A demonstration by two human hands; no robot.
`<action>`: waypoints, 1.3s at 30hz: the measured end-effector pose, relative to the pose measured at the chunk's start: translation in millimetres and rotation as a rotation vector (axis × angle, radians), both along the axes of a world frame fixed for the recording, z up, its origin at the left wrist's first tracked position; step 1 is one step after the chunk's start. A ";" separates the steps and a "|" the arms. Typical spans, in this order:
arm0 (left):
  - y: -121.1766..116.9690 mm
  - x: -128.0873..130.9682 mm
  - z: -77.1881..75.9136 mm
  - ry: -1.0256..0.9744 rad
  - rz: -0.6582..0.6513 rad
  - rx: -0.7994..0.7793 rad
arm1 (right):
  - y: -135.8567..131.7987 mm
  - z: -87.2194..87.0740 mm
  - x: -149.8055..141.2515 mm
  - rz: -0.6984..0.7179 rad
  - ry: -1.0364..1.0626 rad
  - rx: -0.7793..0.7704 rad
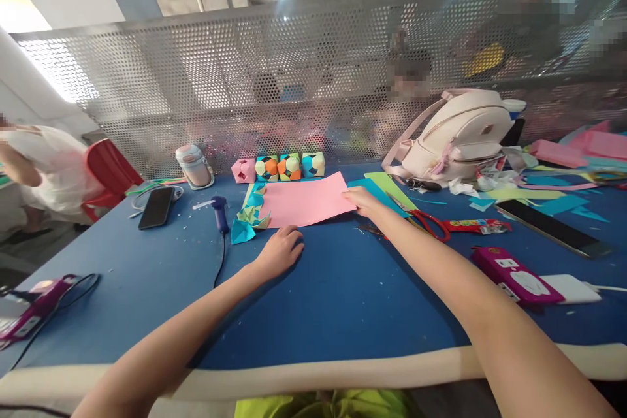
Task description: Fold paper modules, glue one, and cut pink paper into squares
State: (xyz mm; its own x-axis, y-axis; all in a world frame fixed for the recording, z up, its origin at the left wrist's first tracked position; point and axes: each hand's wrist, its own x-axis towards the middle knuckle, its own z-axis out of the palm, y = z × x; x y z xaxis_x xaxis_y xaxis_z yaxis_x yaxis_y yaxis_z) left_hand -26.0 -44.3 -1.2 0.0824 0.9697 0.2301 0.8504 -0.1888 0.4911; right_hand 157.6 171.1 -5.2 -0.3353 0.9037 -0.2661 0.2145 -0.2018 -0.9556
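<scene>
The right hand (362, 201) gripped the right edge of the pink sheet (308, 201), which lay at twelve o'clock on the blue table (343, 300), its right side raised. The left hand (281, 251) rested on the table just below the sheet, fingers loosely spread and holding nothing. Red-handled scissors (434, 225) lay at two o'clock, and the glue gun (220, 214) at eleven.

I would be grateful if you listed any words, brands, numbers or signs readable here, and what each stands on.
No text is readable.
Red wrapper: print too small and blurred.
Right purple block, left purple block: pale markings, illegible.
Backpack: small patch, illegible.
Pink sheet in the right hand: no print visible.
</scene>
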 end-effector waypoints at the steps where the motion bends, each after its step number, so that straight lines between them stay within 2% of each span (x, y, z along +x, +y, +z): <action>1: 1.2 -0.4 -1.3 -0.003 0.003 0.004 | 0.2 -0.9 -1.8 -0.003 -0.011 0.005; 7: 11.3 -4.2 -7.9 0.021 0.040 0.015 | 3.4 -3.8 -10.3 -0.004 -0.086 0.060; 13: 21.2 -7.9 -7.7 0.095 0.069 0.013 | 6.6 -6.3 -20.6 0.024 -0.196 0.183; 21: 23.4 -5.9 -3.8 0.230 0.120 -0.013 | 15.9 7.4 -13.4 0.055 -0.471 0.430; 29: 21.8 -6.4 -7.6 0.415 0.113 -0.065 | 11.1 12.9 -0.1 0.265 -0.666 0.587; 35: 20.2 -9.5 -10.4 0.491 0.066 -0.040 | 8.5 20.0 12.9 0.506 -0.716 0.700; 39: 20.6 -10.1 -10.8 0.519 0.052 -0.012 | 1.2 20.7 18.2 0.594 -0.766 0.769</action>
